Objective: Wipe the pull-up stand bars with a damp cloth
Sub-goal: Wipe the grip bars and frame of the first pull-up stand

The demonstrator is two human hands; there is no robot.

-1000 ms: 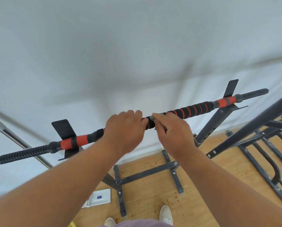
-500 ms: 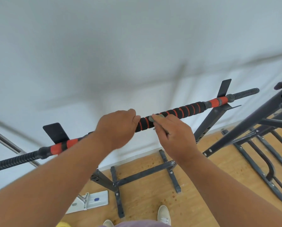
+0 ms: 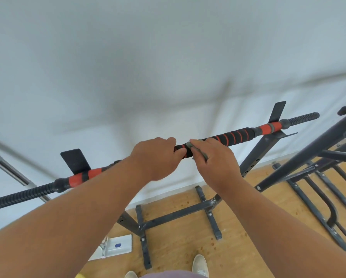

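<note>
Right grip (image 3: 214, 165) around cloth (image 3: 190, 145) on bar (image 3: 236, 136)

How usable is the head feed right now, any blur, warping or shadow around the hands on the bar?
Head view: light is even and soft, with no glare; the pull-up bar casts faint, blurred shadows on the white wall. Wide-angle warping bends the frame edges and stretches both forearms. The left hand and right hand look slightly soft, and the grey cloth is barely visible under the right fingers.

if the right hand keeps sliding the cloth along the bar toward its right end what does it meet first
Probably the black-and-red spiral foam grip, right beside the right hand and its cloth on the bar; beyond that, the orange sleeve.
</note>
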